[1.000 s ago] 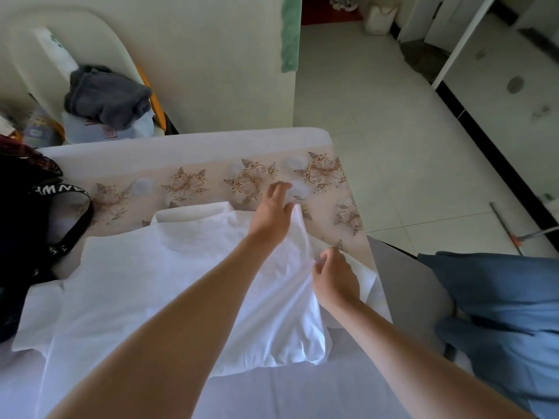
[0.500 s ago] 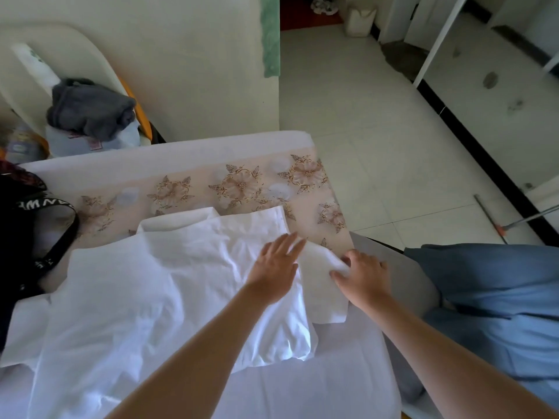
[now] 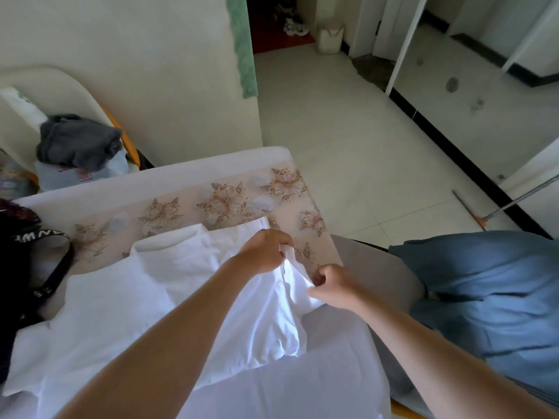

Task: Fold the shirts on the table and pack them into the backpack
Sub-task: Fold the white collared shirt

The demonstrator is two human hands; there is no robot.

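Observation:
A white shirt (image 3: 115, 300) lies spread over the table (image 3: 181, 182), which has a floral cloth. My left hand (image 3: 264, 252) pinches the shirt's right sleeve near its upper edge. My right hand (image 3: 334, 287) pinches the same sleeve lower down, close to the table's right edge. The sleeve is lifted a little between both hands. A black backpack (image 3: 18, 267) with a lettered strap sits at the table's left side, partly out of view.
A grey garment (image 3: 77, 143) lies on a chair behind the table at the left. A blue cushion (image 3: 490, 300) sits on a seat to the right. A broom handle (image 3: 514, 204) lies on the tiled floor.
Both hands lay flat on the shirt's right side half a second ago. Now their fingers have closed on the sleeve and raised it.

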